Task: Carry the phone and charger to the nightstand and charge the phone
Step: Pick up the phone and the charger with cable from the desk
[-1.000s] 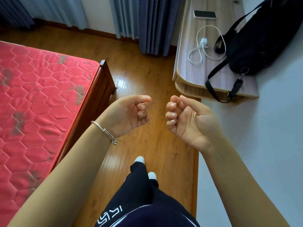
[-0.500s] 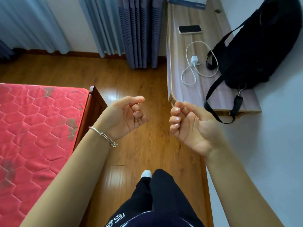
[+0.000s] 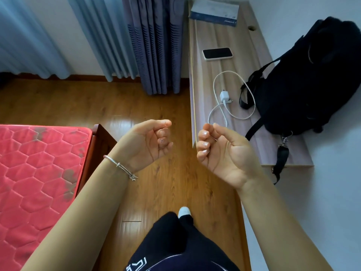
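The scene is evenly lit by soft daylight; glare is thrown on the wooden floor (image 3: 117, 122) beside the bed; edges are bowed by wide-angle distortion.

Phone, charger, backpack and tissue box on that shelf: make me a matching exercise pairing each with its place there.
Things:
1. phone
2. charger
3. backpack
4. tissue box

Places:
A. far end of the shelf
B. against the wall, strap hanging over the near edge
C. inside its looped white cable
D. between the box and the cable

Pairs: 1-D, 2-C, 3-B, 4-A
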The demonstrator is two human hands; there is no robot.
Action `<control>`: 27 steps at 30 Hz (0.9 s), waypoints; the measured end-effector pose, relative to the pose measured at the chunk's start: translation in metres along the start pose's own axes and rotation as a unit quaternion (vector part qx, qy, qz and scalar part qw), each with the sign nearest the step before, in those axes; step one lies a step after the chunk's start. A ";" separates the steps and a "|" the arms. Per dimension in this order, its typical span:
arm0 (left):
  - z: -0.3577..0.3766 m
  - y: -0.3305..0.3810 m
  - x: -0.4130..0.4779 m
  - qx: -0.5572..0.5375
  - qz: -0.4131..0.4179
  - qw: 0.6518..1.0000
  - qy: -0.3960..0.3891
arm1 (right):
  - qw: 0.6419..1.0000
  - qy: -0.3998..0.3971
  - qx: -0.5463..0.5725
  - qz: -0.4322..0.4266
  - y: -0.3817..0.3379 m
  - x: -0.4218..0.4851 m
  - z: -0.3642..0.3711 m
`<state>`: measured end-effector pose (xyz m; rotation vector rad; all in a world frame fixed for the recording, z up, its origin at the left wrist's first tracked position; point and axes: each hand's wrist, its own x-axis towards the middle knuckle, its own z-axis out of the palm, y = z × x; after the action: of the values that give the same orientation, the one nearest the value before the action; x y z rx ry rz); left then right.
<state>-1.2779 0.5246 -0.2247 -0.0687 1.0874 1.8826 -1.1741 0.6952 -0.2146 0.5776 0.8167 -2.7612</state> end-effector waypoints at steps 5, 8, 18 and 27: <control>-0.008 0.039 0.028 -0.001 0.006 1.000 0.006 | 1.000 -0.006 -0.005 0.003 -0.026 0.041 0.010; -0.018 0.068 0.048 0.004 0.003 1.000 0.005 | 1.000 -0.007 -0.006 -0.001 -0.037 0.072 0.018; -0.062 0.164 0.125 0.055 -0.061 0.995 -0.051 | 0.992 0.051 0.049 -0.100 -0.071 0.169 0.044; -0.051 0.203 0.223 0.093 -0.124 0.983 -0.103 | 0.977 0.123 0.076 -0.154 -0.115 0.213 0.036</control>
<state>-1.5722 0.6057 -0.2245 0.0921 1.0553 1.5236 -1.4124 0.7527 -0.2220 0.9080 0.8090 -3.0972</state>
